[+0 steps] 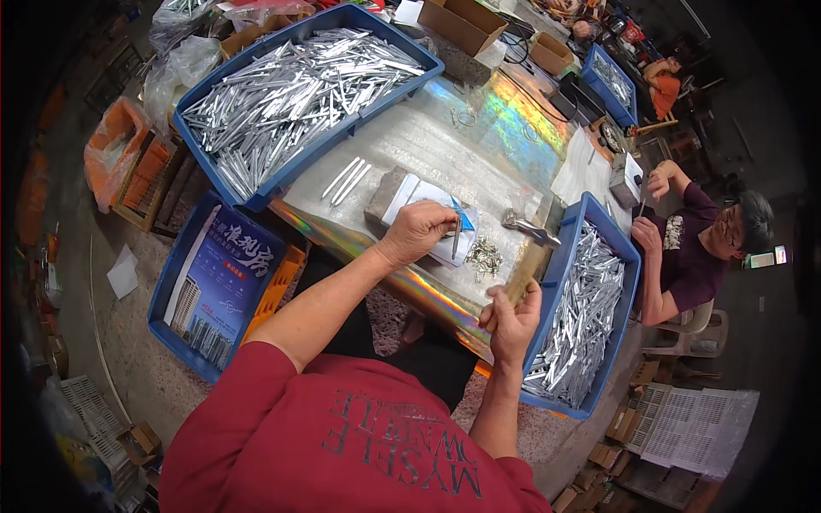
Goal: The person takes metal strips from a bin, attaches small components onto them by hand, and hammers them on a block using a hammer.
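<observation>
My left hand pinches a slim metal piece, holding it upright over a block covered with white paper. A bit of blue material lies beside its fingertips. My right hand is closed around the wooden handle of a hammer, whose metal head points away from me, raised over the table's right side. Between the hands lies a small pile of shiny metal fittings. Three slim silver strips rest side by side, left of the block.
A big blue bin heaped with silver strips stands at the far left; another blue bin of strips is at the right edge. A blue tray with a printed sheet sits low at left. A co-worker sits at right.
</observation>
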`<action>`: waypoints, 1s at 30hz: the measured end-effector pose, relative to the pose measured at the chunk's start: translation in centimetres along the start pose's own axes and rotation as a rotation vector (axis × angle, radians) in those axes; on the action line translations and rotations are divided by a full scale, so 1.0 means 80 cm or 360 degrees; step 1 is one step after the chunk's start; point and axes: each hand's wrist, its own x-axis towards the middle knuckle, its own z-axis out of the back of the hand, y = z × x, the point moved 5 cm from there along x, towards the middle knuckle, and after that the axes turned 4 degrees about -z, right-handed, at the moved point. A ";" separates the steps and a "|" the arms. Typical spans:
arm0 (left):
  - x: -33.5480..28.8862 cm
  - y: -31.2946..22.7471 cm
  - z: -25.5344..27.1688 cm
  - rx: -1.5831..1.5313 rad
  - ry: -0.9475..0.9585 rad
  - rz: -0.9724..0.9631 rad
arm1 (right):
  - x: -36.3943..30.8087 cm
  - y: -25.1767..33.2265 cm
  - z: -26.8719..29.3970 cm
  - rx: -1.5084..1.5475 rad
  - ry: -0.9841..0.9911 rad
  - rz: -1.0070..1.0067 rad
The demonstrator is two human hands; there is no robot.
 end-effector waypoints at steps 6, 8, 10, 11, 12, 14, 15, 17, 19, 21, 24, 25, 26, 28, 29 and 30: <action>-0.002 0.005 0.000 0.0061 0.0055 0.0041 | -0.016 0.063 -0.048 -0.1075 0.0326 0.0438; -0.002 0.006 -0.001 0.0018 0.0029 -0.0030 | -0.021 0.096 -0.049 -0.1265 0.0170 0.0800; -0.003 0.005 0.001 0.0019 -0.0003 -0.0038 | -0.040 0.123 -0.052 -0.0863 0.0062 0.0826; -0.003 0.004 0.002 0.0016 -0.0029 -0.0054 | -0.047 0.127 -0.053 -0.0593 0.0028 0.0797; -0.001 0.002 -0.001 0.0007 -0.0027 -0.0059 | -0.051 0.129 -0.055 -0.0574 -0.0042 0.0944; 0.000 -0.002 -0.004 0.0008 -0.0002 -0.0064 | -0.022 0.089 -0.054 -0.1233 0.0118 0.1020; 0.000 -0.001 -0.003 0.0014 -0.0009 -0.0070 | -0.007 0.067 -0.066 -0.1891 0.0291 0.1077; -0.002 0.002 -0.004 0.0036 0.0006 -0.0081 | 0.000 0.063 -0.056 -0.1754 0.0219 0.0984; -0.004 0.005 -0.001 0.0102 0.0000 -0.0112 | -0.017 0.082 -0.054 -0.1599 0.0274 0.0811; -0.004 0.002 0.000 0.0029 0.0009 -0.0082 | -0.035 0.127 -0.061 -0.1542 0.0158 0.1285; -0.003 0.001 0.001 0.0050 0.0017 -0.0088 | -0.055 0.154 -0.051 -0.1218 -0.0032 0.1113; -0.002 0.002 0.000 0.0066 0.0025 -0.0082 | -0.061 0.155 -0.049 -0.0858 -0.0124 0.0952; -0.001 0.002 -0.002 0.0065 0.0026 -0.0084 | -0.062 0.151 -0.044 -0.0499 -0.0212 0.0787; 0.000 -0.004 -0.003 0.0039 -0.0009 -0.0156 | -0.033 0.112 -0.048 -0.1155 0.0022 0.0976; -0.006 0.001 -0.002 0.0062 -0.0014 -0.0142 | -0.017 0.074 -0.059 -0.1802 0.0303 0.1136; -0.006 0.002 -0.004 0.0065 -0.0024 -0.0143 | -0.012 0.061 -0.057 -0.1769 0.0284 0.1105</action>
